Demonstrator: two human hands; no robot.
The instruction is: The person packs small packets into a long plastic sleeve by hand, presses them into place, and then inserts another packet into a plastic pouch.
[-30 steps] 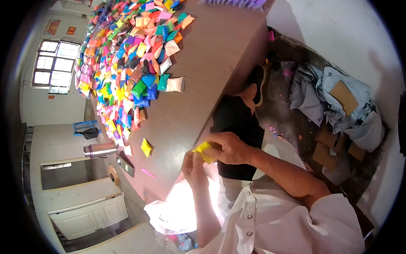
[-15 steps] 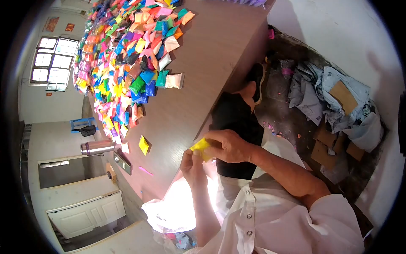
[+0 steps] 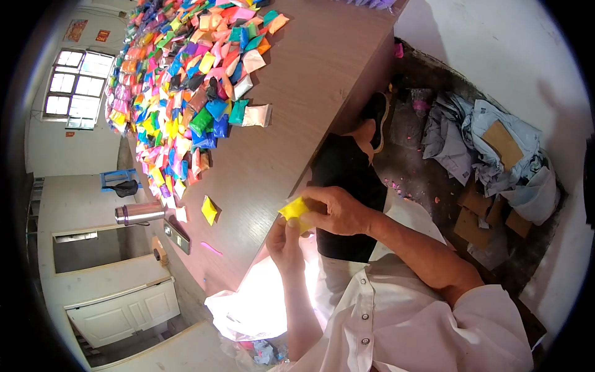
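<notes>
A small yellow packet (image 3: 294,209) is held between both hands over the table's near edge. My right hand (image 3: 338,212) pinches it from the right with thumb and fingers. My left hand (image 3: 285,243) is closed on its lower left side, thumb up against it. Another yellow packet (image 3: 209,210) lies alone on the brown table (image 3: 297,93), left of my hands. Beyond it spreads a large heap of small colourful packets (image 3: 186,105). A thin pink strip (image 3: 211,248) lies near the table's left edge.
A steel flask (image 3: 139,214) and a phone (image 3: 177,236) are at the table's left edge. White plastic (image 3: 248,310) hangs below my left hand. Grey bags (image 3: 449,139) and cardboard (image 3: 474,226) lie on the floor at right.
The yellow packet has turned slightly between my hands and more of its face shows. Both hands stay on it, with small finger shifts. The view has moved slightly.
</notes>
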